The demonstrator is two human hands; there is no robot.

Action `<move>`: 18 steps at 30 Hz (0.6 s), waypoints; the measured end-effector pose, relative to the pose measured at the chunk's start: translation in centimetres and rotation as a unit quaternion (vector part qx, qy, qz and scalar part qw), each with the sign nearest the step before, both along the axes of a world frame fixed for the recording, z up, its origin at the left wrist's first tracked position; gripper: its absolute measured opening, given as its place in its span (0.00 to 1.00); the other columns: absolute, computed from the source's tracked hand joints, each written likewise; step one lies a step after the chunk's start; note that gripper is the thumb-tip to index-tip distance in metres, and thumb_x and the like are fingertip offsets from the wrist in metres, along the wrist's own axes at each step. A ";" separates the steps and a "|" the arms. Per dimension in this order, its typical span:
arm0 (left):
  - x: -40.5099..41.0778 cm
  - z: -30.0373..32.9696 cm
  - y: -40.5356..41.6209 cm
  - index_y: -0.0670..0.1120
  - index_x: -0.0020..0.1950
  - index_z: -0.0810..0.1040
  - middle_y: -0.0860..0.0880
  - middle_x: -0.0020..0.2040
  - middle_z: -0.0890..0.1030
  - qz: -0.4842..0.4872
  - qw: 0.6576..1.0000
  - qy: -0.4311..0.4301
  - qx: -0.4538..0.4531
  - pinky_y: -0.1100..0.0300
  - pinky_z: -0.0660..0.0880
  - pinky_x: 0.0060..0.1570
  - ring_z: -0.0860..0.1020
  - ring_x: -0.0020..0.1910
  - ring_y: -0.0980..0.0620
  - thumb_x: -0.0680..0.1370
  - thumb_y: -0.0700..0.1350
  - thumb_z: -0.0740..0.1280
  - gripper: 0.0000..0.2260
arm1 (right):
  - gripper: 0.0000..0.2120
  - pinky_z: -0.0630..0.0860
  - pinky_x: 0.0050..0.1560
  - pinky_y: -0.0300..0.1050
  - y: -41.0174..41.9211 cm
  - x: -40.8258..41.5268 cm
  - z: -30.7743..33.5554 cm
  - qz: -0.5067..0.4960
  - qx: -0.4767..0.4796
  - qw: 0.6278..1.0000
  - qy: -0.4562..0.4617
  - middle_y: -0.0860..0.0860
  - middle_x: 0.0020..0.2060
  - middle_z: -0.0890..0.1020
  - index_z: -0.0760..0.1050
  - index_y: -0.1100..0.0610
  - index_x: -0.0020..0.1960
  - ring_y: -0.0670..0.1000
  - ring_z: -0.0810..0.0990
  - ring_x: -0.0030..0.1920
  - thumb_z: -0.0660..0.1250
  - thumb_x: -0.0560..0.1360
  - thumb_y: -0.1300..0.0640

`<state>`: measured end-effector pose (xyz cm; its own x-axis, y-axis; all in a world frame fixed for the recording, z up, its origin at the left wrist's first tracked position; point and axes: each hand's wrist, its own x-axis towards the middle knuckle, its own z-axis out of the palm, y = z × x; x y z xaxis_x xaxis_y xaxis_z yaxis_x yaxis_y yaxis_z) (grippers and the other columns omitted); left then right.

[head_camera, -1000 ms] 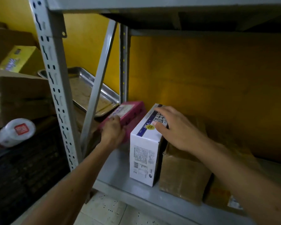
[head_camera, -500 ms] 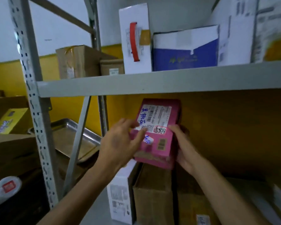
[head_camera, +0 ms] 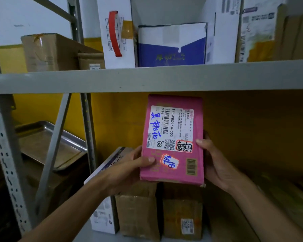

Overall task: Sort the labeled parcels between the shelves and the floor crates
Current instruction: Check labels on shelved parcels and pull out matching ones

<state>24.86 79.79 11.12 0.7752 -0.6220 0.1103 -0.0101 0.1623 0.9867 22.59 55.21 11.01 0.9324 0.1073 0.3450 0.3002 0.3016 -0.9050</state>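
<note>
A pink parcel (head_camera: 173, 137) with a white shipping label and blue handwriting is held upright in front of the lower shelf bay, label facing me. My left hand (head_camera: 129, 168) grips its lower left edge, thumb on the front. My right hand (head_camera: 215, 163) grips its right edge, thumb on the front face. Below the parcel, a white box (head_camera: 103, 215) and two brown cardboard boxes (head_camera: 138, 212) stand on the lower shelf. The grey shelf board (head_camera: 147, 79) above carries several more boxes.
On the upper shelf stand a white box with a red handle (head_camera: 115, 32), a blue and white box (head_camera: 171, 46) and brown cartons (head_camera: 49, 51). A steel tray (head_camera: 47, 144) leans beyond the grey perforated upright (head_camera: 5, 154). The back wall is yellow.
The pink parcel came off the lower shelf beside the white box, rose in front of the bay and now stands upright, label facing me. Both hands moved onto its side edges. My view tilted up.
</note>
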 end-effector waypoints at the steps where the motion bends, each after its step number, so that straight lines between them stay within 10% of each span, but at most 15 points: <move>1: -0.1 -0.1 -0.3 0.42 0.70 0.68 0.40 0.63 0.80 0.002 1.000 0.003 -0.004 0.49 0.81 0.51 0.80 0.59 0.41 0.58 0.50 0.83 0.44 | 0.52 0.72 0.63 0.65 -0.3 -0.1 -0.1 -0.004 0.003 1.000 -0.001 0.54 0.60 0.81 0.64 0.43 0.72 0.57 0.81 0.60 0.82 0.52 0.40; 7: -1.4 0.1 -2.9 0.51 0.71 0.64 0.53 0.61 0.80 0.110 0.979 -0.159 0.064 0.59 0.81 0.49 0.81 0.57 0.55 0.58 0.58 0.81 0.47 | 0.18 0.76 0.58 0.60 -0.5 -0.5 -0.8 -0.085 0.090 0.989 0.086 0.58 0.60 0.81 0.75 0.53 0.62 0.57 0.80 0.59 0.65 0.75 0.48; 14: -4.9 -0.4 -6.8 0.64 0.71 0.50 0.64 0.65 0.64 0.219 0.848 -0.451 0.171 0.63 0.75 0.60 0.67 0.64 0.65 0.59 0.69 0.76 0.49 | 0.13 0.79 0.44 0.53 0.4 -0.8 -1.5 -0.164 0.086 0.974 0.132 0.56 0.46 0.84 0.77 0.52 0.52 0.57 0.82 0.48 0.56 0.82 0.49; 18: -4.4 -0.5 -6.7 0.66 0.71 0.49 0.64 0.65 0.67 0.184 0.907 -0.368 0.092 0.63 0.78 0.55 0.72 0.64 0.62 0.64 0.61 0.78 0.47 | 0.14 0.80 0.47 0.53 0.2 0.0 -1.4 -0.161 0.083 0.974 0.135 0.57 0.53 0.85 0.78 0.53 0.57 0.57 0.84 0.51 0.58 0.80 0.47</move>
<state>20.41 73.08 10.62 0.6927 -0.3966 0.6024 -0.6970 -0.1533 0.7005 22.57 55.41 9.58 0.9678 -0.2416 0.0712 0.1618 0.3795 -0.9109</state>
